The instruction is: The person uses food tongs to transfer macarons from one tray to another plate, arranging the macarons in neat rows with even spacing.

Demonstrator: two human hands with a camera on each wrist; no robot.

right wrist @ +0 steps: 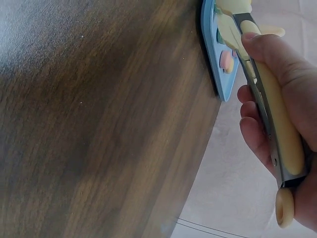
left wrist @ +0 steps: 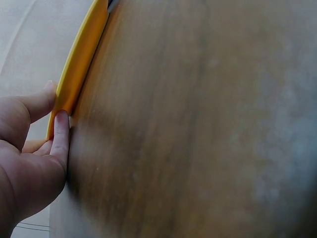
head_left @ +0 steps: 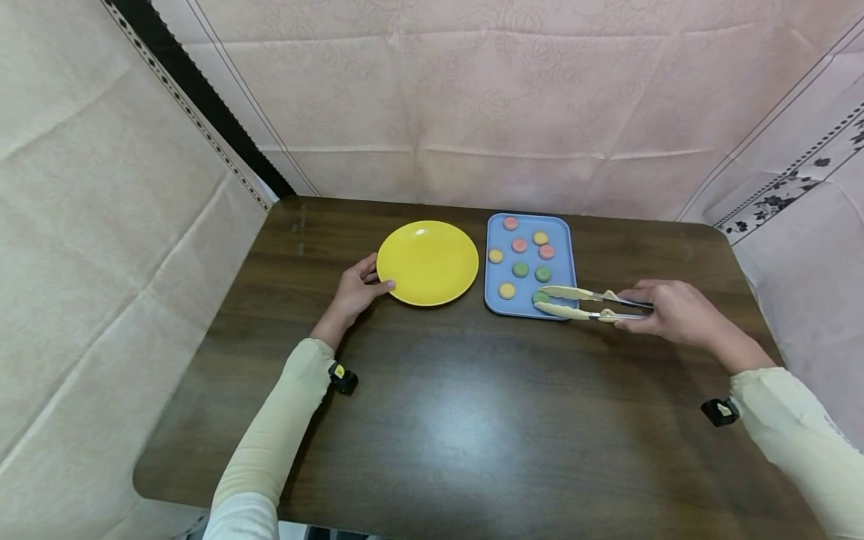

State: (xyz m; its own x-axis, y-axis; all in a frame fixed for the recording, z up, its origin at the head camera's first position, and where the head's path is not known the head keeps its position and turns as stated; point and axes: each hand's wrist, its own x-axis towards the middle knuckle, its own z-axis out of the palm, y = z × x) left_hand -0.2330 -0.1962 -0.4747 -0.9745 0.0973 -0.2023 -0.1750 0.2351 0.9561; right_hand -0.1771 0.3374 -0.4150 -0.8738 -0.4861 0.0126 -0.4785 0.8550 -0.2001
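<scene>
Holding: left grip [head_left: 354, 291], one plate [head_left: 427, 264]; right grip [head_left: 670, 309], one tongs [head_left: 568, 292]; one tray [head_left: 563, 259], nine discs [head_left: 520, 269].

The yellow plate [head_left: 427, 264] is looking smooth, glossy and plastic, glinting toward its 12 o'clock. At the plate's 3 o'clock, the blue tray [head_left: 532, 259] is looking like smooth plastic, its 9 discs [head_left: 520, 269] appearing matt. The tongs [head_left: 577, 293] are combining smooth grey metal with cream plastic-looking grips [right wrist: 279, 116]. The tabletop [head_left: 405, 390] is displaying wood grain, gleaming toward 6 o'clock; at 12 o'clock, creased, matt cloth [head_left: 499, 97] is hanging.
</scene>
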